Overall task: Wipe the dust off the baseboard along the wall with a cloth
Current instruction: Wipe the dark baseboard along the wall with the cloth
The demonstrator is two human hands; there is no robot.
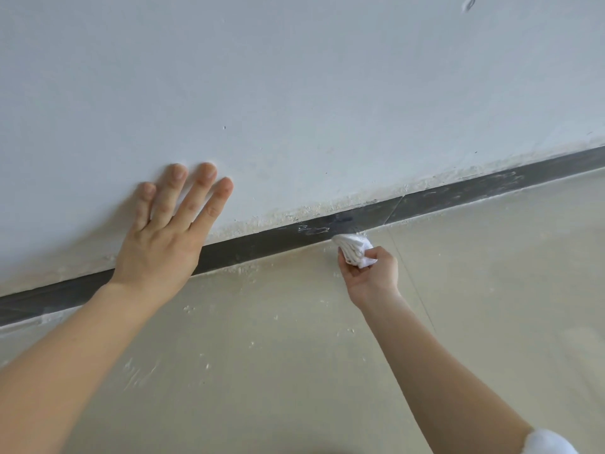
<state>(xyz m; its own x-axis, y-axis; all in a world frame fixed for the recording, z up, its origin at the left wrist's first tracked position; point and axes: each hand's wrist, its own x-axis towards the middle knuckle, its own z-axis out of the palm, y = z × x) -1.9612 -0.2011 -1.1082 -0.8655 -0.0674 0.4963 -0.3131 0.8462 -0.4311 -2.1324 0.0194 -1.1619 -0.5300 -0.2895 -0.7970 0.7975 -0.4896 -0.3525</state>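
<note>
A dark grey baseboard [451, 194] runs slantwise across the view, from lower left to upper right, at the foot of a white wall [294, 77]. White dust and smears streak its right stretch. My right hand [370, 276] grips a bunched white cloth [355, 250], whose tip touches the bottom edge of the baseboard near the middle. My left hand [167, 231] lies flat against the wall with fingers spread and straight, its palm covering part of the baseboard.
A beige floor [262, 371] fills the lower half, speckled with white crumbs and dust near the baseboard. Rough plaster residue lines the wall just above the baseboard. A white sleeve edge [550, 442] shows at the bottom right.
</note>
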